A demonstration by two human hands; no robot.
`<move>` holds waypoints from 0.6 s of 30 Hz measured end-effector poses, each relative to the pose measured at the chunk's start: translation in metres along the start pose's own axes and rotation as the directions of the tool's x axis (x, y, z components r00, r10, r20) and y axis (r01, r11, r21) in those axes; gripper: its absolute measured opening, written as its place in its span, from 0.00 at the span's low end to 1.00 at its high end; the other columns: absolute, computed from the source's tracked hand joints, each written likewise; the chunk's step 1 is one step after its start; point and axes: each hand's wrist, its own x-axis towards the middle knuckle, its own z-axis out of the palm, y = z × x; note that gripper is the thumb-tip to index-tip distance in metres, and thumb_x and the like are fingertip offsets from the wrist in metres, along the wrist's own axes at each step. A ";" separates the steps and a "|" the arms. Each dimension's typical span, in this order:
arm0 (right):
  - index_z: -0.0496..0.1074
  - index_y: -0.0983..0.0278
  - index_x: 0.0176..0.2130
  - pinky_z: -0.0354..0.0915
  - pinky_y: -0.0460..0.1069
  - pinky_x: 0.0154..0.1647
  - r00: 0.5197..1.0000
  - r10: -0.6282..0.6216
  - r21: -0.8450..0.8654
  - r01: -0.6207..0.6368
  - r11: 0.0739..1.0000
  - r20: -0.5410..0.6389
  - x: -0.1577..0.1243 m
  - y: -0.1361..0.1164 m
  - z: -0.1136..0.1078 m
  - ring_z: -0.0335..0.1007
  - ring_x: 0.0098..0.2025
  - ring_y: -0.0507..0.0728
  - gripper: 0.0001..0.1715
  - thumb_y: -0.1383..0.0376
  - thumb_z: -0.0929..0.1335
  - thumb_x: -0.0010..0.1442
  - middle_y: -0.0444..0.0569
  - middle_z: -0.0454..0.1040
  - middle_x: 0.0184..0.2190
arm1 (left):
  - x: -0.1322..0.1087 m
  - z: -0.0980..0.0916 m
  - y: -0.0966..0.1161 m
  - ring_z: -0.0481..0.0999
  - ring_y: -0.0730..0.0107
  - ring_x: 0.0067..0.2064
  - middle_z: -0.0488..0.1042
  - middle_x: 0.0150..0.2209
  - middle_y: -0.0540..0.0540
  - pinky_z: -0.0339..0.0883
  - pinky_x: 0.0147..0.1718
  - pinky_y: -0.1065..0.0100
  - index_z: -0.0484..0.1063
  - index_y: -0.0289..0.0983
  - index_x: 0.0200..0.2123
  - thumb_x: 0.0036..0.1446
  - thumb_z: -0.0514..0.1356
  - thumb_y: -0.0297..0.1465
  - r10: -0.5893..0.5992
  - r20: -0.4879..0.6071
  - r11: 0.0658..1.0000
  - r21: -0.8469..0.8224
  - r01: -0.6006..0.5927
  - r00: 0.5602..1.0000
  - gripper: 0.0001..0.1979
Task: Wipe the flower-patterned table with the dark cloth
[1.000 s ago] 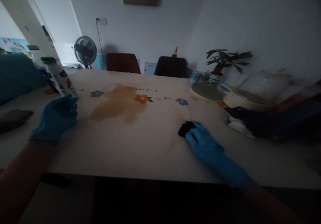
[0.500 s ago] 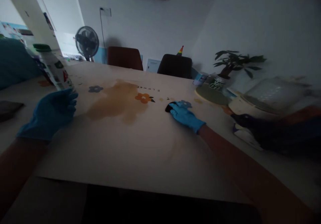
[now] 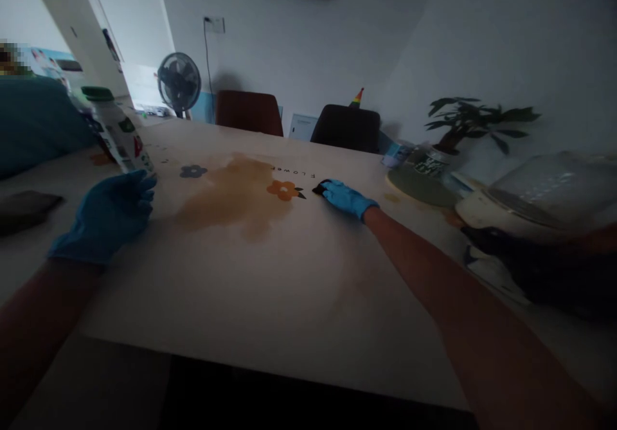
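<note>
My right hand, in a blue glove, presses a small dark cleaning pad onto the pale tablecloth; most of the pad is hidden under the fingers. Left of it are a printed orange flower and a wide brown stain. My left hand, gloved too, is held low over the left side of the cloth, its fingers loosely curled and nothing visible in them. Just behind it stands a white bottle with a green cap; I cannot tell whether they touch.
A dark grey flat block lies at the left. To the right are a potted plant on a green mat, a white pot with a clear lid and a dark bundle. Chairs line the far edge. Another person's teal clothing shows at left.
My right hand has slid the pad away from me across the cloth, off the printed blue flower toward the lettering. My left hand keeps its pose. The view has shifted slightly left.
</note>
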 end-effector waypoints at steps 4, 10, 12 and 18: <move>0.72 0.65 0.77 0.57 0.68 0.84 0.999 0.002 0.042 -0.004 0.999 0.047 -0.054 -0.015 0.003 0.62 0.81 0.73 0.32 0.59 0.63 0.82 0.62 0.67 0.79 | -0.006 0.003 0.001 0.75 0.74 0.19 0.79 0.26 0.51 0.66 0.15 0.76 0.77 0.36 0.37 0.73 0.51 0.22 0.006 0.008 1.000 0.001 -0.006 1.000 0.17; 0.71 0.58 0.78 0.55 0.69 0.85 0.996 -0.069 0.136 0.060 0.989 0.060 -0.150 -0.032 0.010 0.56 0.84 0.71 0.35 0.50 0.61 0.81 0.56 0.66 0.80 | -0.001 0.000 0.000 0.74 0.75 0.19 0.80 0.26 0.49 0.64 0.14 0.76 0.77 0.35 0.36 0.70 0.52 0.20 0.012 0.029 1.000 -0.001 -0.012 1.000 0.15; 0.72 0.57 0.77 0.55 0.70 0.85 0.995 -0.088 0.190 0.078 0.979 0.044 -0.183 -0.036 0.007 0.55 0.84 0.70 0.35 0.49 0.60 0.81 0.56 0.65 0.81 | 0.003 -0.002 0.000 0.74 0.75 0.19 0.81 0.27 0.49 0.63 0.14 0.76 0.77 0.35 0.36 0.71 0.53 0.21 0.016 0.044 1.000 -0.011 -0.016 0.999 0.14; 0.75 0.52 0.74 0.57 0.75 0.82 0.995 -0.062 0.326 0.036 0.945 0.071 -0.252 -0.042 -0.012 0.57 0.83 0.72 0.30 0.51 0.62 0.81 0.52 0.65 0.81 | 0.005 -0.004 -0.001 0.73 0.75 0.19 0.80 0.27 0.49 0.62 0.15 0.77 0.77 0.35 0.37 0.74 0.51 0.23 0.028 0.068 0.999 -0.025 -0.026 0.997 0.16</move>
